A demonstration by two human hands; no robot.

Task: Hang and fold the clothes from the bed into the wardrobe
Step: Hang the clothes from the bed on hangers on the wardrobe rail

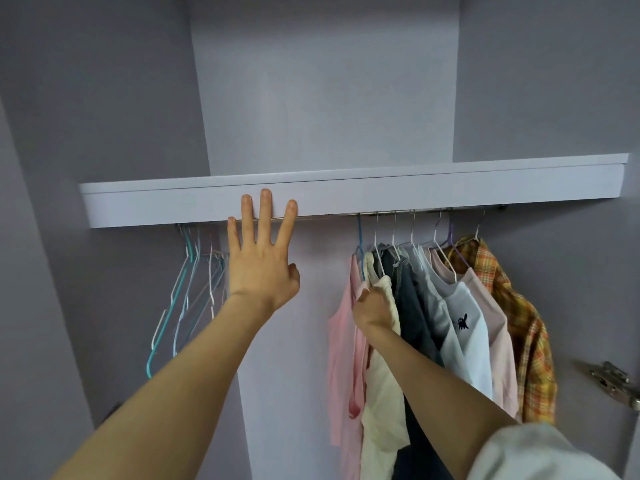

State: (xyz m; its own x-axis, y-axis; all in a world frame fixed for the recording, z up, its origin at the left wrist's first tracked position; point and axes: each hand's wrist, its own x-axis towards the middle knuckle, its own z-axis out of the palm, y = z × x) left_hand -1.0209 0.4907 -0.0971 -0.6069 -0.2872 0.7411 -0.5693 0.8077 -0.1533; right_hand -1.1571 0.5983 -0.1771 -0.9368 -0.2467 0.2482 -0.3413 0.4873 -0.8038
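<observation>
Clothes (446, 306) hang below shelf (346, 192); right hand (375, 308) grips cream garment (382, 368); left hand (263, 258), fingers straight and spread, reaches toward shelf edge.

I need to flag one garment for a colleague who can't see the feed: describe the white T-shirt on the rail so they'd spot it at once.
Look under the wardrobe shelf at the rail's right-hand cluster of hung clothes. Third from its right end, between a grey top and a pale pink shirt, hangs the white T-shirt. It alone bears a small black print on the chest.
</observation>
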